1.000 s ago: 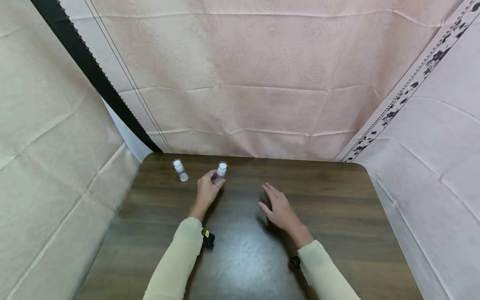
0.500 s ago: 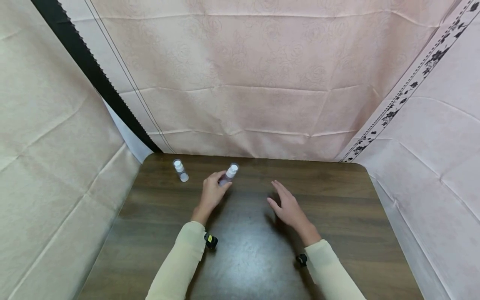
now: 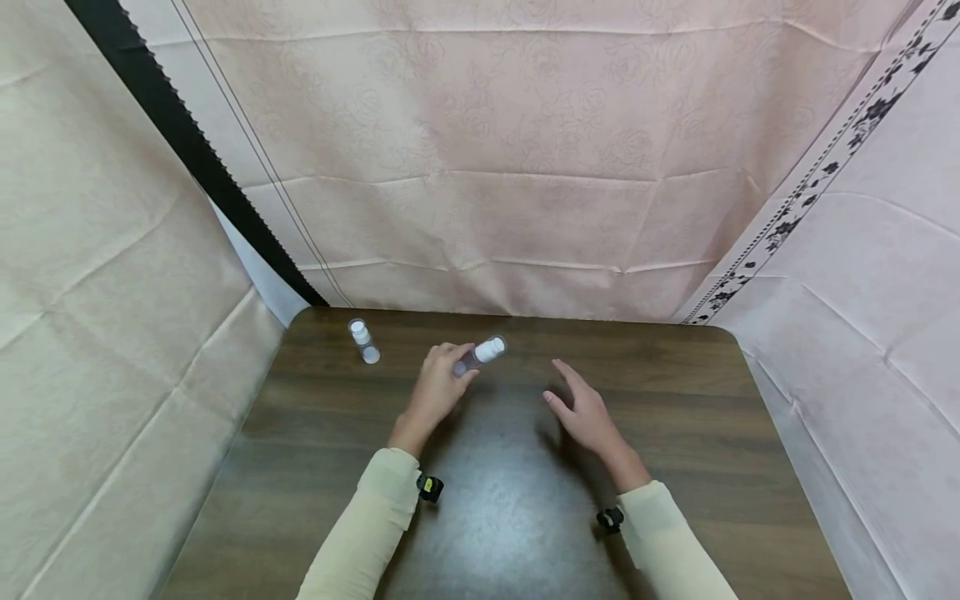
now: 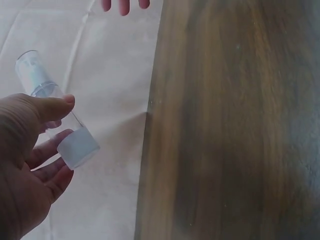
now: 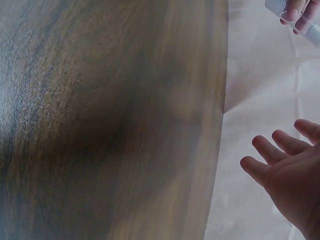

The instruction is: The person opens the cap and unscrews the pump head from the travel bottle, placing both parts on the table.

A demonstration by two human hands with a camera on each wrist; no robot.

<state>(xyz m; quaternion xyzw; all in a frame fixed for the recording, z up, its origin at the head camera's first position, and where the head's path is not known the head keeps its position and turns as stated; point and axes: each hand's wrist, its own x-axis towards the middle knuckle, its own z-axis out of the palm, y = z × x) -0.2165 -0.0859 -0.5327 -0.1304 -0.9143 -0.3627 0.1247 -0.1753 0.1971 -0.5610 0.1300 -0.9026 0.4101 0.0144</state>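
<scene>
My left hand [image 3: 438, 387] grips a small clear pump bottle [image 4: 75, 122] with a white top under a clear cap and a whitish base. Thumb and fingers pinch it around the middle in the left wrist view. In the head view this bottle is tilted, its white top pointing right toward my right hand [image 3: 588, 417]. That hand hovers over the table with fingers extended and holds nothing, apart from the bottle. A second, similar pump bottle [image 3: 363, 340] with a white top is on the table, left of my left hand.
The brown wooden table [image 3: 675, 400] has rounded far corners. A pale pink patterned cloth [image 3: 487, 167] hangs behind its far edge. Whitish cloths [image 3: 862, 375] hang at both sides. A small black device [image 3: 430, 487] sits at my left wrist.
My left hand has lifted and moved right with the bottle, tipping it from near upright to slanted right. My right hand has shifted slightly right. The second bottle has stayed put.
</scene>
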